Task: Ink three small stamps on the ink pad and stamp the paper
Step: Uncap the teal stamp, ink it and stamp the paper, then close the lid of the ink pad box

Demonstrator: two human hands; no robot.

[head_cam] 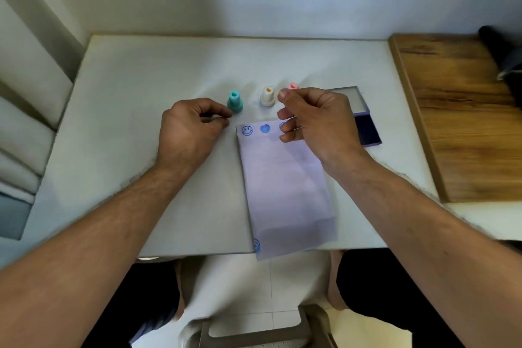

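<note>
A pale lilac paper (282,192) lies on the white table (141,79), its near end overhanging the edge. Along its far edge are blue prints: a smiley (247,130), a heart (265,128) and a third half hidden by my fingers. Beyond it stand a teal stamp (235,102), a cream stamp (267,96) and a pink stamp (293,85). The open ink pad (367,130) lies to the right. My left hand (189,133) rests loosely curled beside the teal stamp. My right hand (310,118) hovers over the paper's far right corner, holding nothing, partly covering the pink stamp.
A wooden board (457,121) adjoins the table on the right, with a dark object (502,56) at its far end. The ink pad's grey lid (344,99) is folded back behind it. Another blue print (256,246) marks the paper's near left corner. A wall stands behind the table.
</note>
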